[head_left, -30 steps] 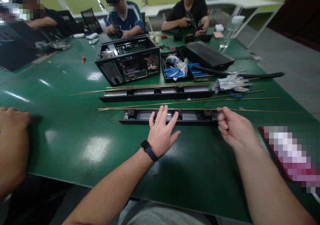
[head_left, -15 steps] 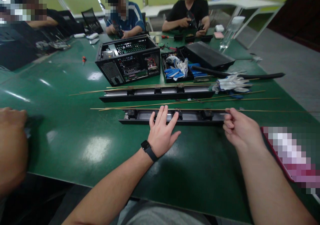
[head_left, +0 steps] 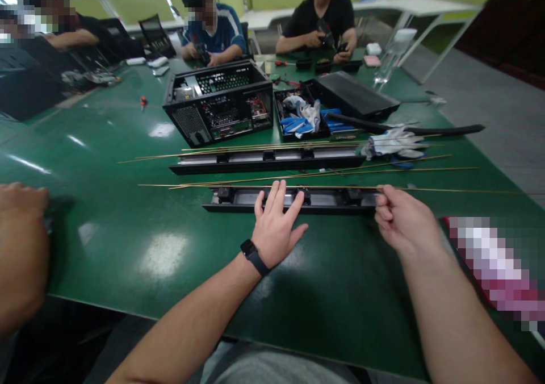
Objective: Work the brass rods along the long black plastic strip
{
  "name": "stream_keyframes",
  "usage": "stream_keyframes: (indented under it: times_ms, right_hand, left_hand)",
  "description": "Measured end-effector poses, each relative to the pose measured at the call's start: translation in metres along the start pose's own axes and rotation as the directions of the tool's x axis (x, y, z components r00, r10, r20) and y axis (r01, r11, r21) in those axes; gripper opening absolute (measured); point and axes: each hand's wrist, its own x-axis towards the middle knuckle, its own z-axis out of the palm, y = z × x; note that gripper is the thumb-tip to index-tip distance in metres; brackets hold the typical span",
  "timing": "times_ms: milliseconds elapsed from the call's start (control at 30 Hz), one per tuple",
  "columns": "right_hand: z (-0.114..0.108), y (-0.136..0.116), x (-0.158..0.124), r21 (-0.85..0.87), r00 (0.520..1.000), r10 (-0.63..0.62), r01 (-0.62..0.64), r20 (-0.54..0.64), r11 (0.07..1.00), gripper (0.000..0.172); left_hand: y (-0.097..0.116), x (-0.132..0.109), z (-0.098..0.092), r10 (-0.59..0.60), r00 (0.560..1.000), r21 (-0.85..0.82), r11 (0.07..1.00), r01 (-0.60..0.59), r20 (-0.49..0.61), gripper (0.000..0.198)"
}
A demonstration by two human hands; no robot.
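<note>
My left hand [head_left: 276, 228] lies with spread fingers across a long black channel [head_left: 238, 208] with a light inner strip and several black blocks in it. At the channel's right end, my right hand [head_left: 402, 216] is closed in a pinch on a thin brass-coloured rod [head_left: 460, 191]. That rod runs along the channel's far edge and stretches out to the right. Other thin rods [head_left: 409, 170] lie just behind. A second black channel [head_left: 272, 165], similar in build, rests farther back with more rods along it.
Behind the channels stand an opened computer case [head_left: 187, 124] and a black tray with gloves [head_left: 302, 117]. Another pair of gloves [head_left: 395, 142] lies by a black strip [head_left: 447, 130]. A clear bottle [head_left: 394, 57] stands back right. Another person's arm [head_left: 21, 253] reaches in at left.
My right hand has shifted slightly left, and the rod's left tip has slid farther left along the channel. My left hand stays in place.
</note>
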Motion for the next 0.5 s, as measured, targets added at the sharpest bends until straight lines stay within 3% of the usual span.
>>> stream_keyframes:
  times_ms: [100, 333, 500]
  right_hand:
    - [0.0033, 0.0025, -0.0039, 0.0, 0.999, 0.019, -0.019, 0.038, 1.0, 0.03]
    - [-0.0026, 0.0019, 0.0006, 0.023, 1.0, -0.019, 0.019, -0.01, 1.0, 0.031]
    - [0.005, 0.005, -0.004, 0.01, 1.0, 0.0, 0.0, 0.003, 1.0, 0.03]
  left_hand:
    - [0.0, 0.0002, -0.0002, -0.004, 1.0, 0.001, 1.0, 0.004, 0.014, 0.079]
    - [-0.0008, -0.0001, 0.0018, -0.004, 1.0, 0.005, 1.0, 0.004, 0.018, 0.079]
    - [-0.0006, -0.0003, 0.0025, -0.011, 0.999, 0.022, 1.0, 0.01, 0.033, 0.078]
